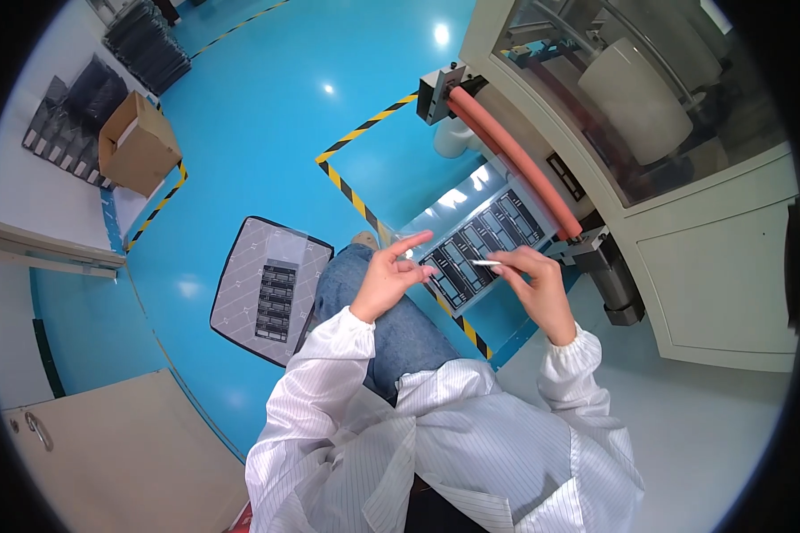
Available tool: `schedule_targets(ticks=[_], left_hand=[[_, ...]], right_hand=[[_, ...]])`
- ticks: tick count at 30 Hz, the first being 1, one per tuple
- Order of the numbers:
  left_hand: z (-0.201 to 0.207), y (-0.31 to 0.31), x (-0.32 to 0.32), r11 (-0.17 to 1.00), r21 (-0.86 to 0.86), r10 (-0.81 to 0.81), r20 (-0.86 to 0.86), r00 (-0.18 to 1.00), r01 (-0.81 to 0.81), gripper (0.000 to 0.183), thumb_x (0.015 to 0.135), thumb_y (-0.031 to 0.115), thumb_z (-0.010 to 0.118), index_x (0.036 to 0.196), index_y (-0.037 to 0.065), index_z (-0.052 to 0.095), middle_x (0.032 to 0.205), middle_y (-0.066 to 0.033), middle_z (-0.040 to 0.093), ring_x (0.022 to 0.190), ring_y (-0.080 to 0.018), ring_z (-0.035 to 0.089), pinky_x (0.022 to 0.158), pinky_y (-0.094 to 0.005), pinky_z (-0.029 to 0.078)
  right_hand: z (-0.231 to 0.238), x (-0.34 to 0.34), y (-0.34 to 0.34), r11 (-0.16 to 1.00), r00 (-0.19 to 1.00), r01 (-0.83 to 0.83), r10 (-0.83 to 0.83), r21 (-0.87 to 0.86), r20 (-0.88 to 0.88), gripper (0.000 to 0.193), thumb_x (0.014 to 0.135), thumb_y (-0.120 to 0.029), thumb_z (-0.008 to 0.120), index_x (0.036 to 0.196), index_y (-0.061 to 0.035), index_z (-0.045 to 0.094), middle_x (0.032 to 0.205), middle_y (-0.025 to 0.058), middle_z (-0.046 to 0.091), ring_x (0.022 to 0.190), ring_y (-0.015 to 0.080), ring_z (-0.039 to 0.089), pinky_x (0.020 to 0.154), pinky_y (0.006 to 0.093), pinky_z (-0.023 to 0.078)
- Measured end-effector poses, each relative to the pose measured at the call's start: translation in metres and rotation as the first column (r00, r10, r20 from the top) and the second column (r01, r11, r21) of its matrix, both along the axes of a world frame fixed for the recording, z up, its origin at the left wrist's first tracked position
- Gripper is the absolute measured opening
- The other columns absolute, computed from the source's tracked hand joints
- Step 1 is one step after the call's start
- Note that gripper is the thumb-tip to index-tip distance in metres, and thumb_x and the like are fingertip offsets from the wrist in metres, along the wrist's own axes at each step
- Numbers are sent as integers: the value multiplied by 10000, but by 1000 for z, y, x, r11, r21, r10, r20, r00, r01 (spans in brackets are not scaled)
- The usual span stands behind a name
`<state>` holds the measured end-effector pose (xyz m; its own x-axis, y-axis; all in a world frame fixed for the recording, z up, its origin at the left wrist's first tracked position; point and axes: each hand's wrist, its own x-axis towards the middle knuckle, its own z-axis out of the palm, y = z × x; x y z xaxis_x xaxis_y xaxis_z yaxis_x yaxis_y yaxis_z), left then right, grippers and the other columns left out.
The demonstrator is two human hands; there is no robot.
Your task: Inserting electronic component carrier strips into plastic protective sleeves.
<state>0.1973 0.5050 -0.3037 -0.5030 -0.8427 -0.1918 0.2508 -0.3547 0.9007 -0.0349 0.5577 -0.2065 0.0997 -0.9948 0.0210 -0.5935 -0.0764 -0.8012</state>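
My right hand [539, 286] is closed in a pinch on a thin white stick [485, 263], whose kind I cannot make out. The stick points left, over a clear film sheet [520, 233] printed with black and grey rectangular panels. That sheet hangs out from a machine's red roller, in front of my knees. At the sheet's left end is my left hand [388, 277], its index finger stretched out and apart from the other fingers. Nothing shows in it; whether its fingertips touch the film is unclear.
Left of my legs, a grey board [240, 266] bears a similar printed strip [276, 302]. The red roller [516, 160] belongs to a large beige machine [711, 258] on the right. An open cardboard box [147, 147] and stacked dark packages [147, 44] stand far left.
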Motion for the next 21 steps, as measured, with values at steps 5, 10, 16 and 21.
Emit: schedule_targets(ticks=[5, 10, 16, 21], left_hand=[[10, 12, 6, 996, -53, 77, 32, 996, -75, 572, 817, -79, 591, 1358, -4, 425, 1260, -137, 531, 864, -139, 661, 749, -230, 523], [13, 19, 13, 991, -87, 110, 84, 990, -102, 602, 775, -103, 617, 1342, 22, 461, 1425, -195, 365, 827, -125, 661, 732, -223, 531], [9, 26, 23, 985, -95, 152, 126, 980, -141, 606, 762, -103, 639, 1334, 2, 466, 1388, -165, 431, 804, -92, 649, 725, -212, 525], [12, 31, 28, 987, -77, 151, 125, 980, -142, 628, 753, -118, 645, 1340, 4, 458, 1398, -141, 426, 799, -85, 644, 716, -209, 527]], right_hand=[[-12, 31, -30, 884, 930, -279, 150, -376, -336, 204, 741, -45, 693, 945, -63, 684, 732, 74, 551, 699, 228, 571, 604, 337, 476], [-12, 46, -33, 850, 827, -420, 213, -318, -521, 254, 703, -60, 619, 947, -68, 687, 795, 56, 560, 774, 202, 582, 673, 307, 492], [-14, 51, -37, 774, 732, -519, 184, -362, -656, 274, 684, -79, 609, 946, -55, 687, 777, 52, 534, 818, 197, 549, 700, 294, 484], [-15, 40, -39, 769, 687, -524, 128, -366, -715, 300, 674, -88, 616, 964, -74, 691, 769, 41, 510, 822, 187, 530, 710, 284, 478]])
